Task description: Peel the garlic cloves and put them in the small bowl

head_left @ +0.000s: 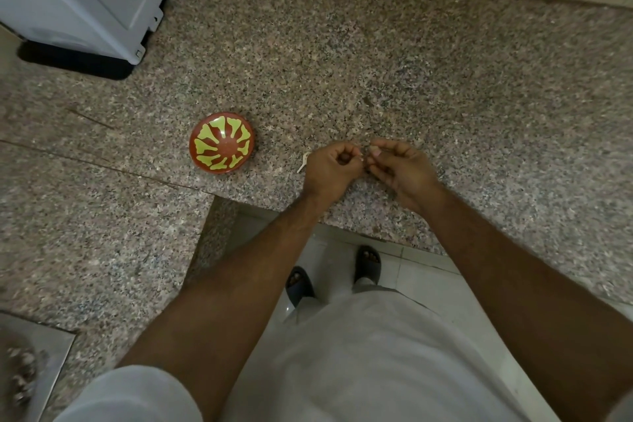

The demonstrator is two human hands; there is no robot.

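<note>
A small red bowl [222, 142] with a yellow-green pattern sits on the granite counter [411, 79], left of my hands. My left hand [330, 169] and my right hand [399, 168] meet just above the counter's front edge, fingers curled. Between their fingertips they pinch a small pale garlic clove [371, 151], mostly hidden by the fingers. A pale strip of garlic skin [304, 162] lies on the counter just left of my left hand. The bowl's inside shows no cloves.
A white appliance [85, 0] on a dark base stands at the back left. A wall runs along the counter's far edge. A steel sink corner [30, 363] shows at the lower left. Below the counter edge are floor tiles and my feet in dark slippers.
</note>
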